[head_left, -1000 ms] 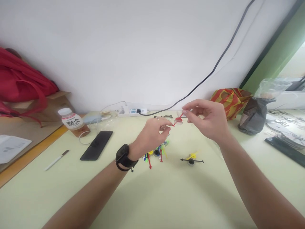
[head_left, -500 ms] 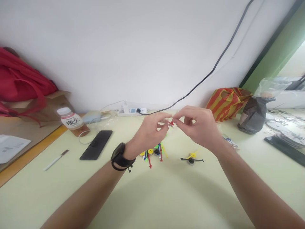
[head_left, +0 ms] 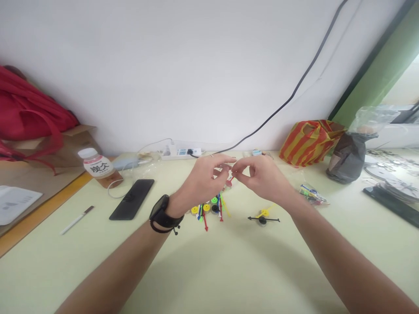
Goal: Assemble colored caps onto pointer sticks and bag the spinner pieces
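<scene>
In front of me, my left hand point(head_left: 209, 176) and my right hand point(head_left: 264, 178) meet above the table with fingertips pinched close together. Between them is a small red plastic piece point(head_left: 229, 180) with a whitish part, mostly covered by the fingers. Beneath my left hand lies a cluster of small arrow spinners, among them a red arrow point(head_left: 205, 221), a yellow round hub point(head_left: 206, 208) and a black hub point(head_left: 215, 209). Below my right hand rest a black arrow spinner point(head_left: 262, 220) and a yellow one point(head_left: 264, 213), touching or overlapping.
Left on the table are a phone point(head_left: 132, 199), a pen point(head_left: 77, 220) and a drink bottle point(head_left: 100, 168). A power strip point(head_left: 181, 152) sits by the wall. To the right are a clear bag of coloured parts point(head_left: 312, 194), a striped bag point(head_left: 310, 144) and a dark bag point(head_left: 348, 157).
My right hand has shifted left and slightly down, closer to my left hand. The red piece has moved a little down and left. The bag of coloured parts shows more.
</scene>
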`<state>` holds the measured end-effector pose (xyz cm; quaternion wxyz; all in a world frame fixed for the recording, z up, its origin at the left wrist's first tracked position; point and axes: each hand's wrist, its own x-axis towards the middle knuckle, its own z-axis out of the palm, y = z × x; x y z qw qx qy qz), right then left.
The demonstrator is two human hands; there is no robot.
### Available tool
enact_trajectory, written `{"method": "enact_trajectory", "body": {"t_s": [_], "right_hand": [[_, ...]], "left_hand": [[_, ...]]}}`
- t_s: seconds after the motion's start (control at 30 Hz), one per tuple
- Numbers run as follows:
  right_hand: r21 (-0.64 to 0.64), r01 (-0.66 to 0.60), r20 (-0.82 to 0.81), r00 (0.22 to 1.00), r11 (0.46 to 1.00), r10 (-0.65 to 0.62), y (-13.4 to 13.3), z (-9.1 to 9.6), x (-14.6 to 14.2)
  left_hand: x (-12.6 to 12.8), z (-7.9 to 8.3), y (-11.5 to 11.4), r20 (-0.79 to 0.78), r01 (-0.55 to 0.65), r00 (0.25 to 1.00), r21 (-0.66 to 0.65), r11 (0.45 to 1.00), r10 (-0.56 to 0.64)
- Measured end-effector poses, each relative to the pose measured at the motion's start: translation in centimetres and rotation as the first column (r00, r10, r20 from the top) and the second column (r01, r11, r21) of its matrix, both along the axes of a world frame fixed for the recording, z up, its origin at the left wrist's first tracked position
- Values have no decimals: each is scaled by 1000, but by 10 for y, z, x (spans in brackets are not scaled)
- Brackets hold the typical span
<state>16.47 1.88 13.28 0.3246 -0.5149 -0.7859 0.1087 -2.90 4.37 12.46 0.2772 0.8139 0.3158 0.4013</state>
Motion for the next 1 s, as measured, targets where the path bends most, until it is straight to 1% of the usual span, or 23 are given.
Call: {"method": "enact_trajectory", "body": {"t_s": [0.07,0.13,0.2,0.27,0.3,0.33,0.4,0.43,0.53,0.57,0.63,0.73,0.8,0.9,0.93,1.0], "right_hand": [[14,13,73,997,1000,-14,-1,4,5],[21,-16,107,994,1000,13,-2,8,13],[15,-108,106,989,994,106,-3,12,21],[21,-212,85,974,977,210,-2,14,26],[45,-233,68,971,971,230,-2,14,28],[93,-221,39,975,971,218,-1,13,28],[203,-155,-28,986,967,164,1,11,26],[229,-141,-41,987,963,155,1,9,25],[207,-193,-10,980,959,200,2,6,19],[207,-189,-15,980,960,196,2,5,17],[221,-161,-49,983,962,175,1,6,16],[209,-167,-68,980,964,185,1,6,15],[232,-143,-84,982,962,166,3,4,13],[274,-106,-105,985,956,140,4,0,8],[289,-100,-111,984,952,137,4,-1,7],[346,-42,-162,981,937,104,3,-1,4]], "left_hand": [[-2,1,2,-15,-10,1000,11,1000,10],[-6,1,5,-30,0,1000,41,999,2],[-11,3,10,-41,23,999,71,997,-20],[-15,6,14,-45,43,998,80,996,-39],[-17,7,15,-40,45,998,75,996,-42],[-18,9,15,-24,41,999,69,997,-39],[-19,11,14,35,22,999,59,998,-24],[-19,12,13,70,10,997,54,998,-14],[-20,10,14,134,-12,991,32,999,8],[-20,9,16,138,-18,990,18,1000,15],[-22,5,21,138,-16,990,-21,1000,19],[-24,-2,29,111,25,994,-117,993,-12],[-25,-6,32,76,51,996,-185,981,-37],[-25,-11,34,16,60,998,-261,964,-58],[-24,-12,34,7,71,997,-282,957,-72],[-22,-15,33,15,115,993,-328,938,-116]]}}
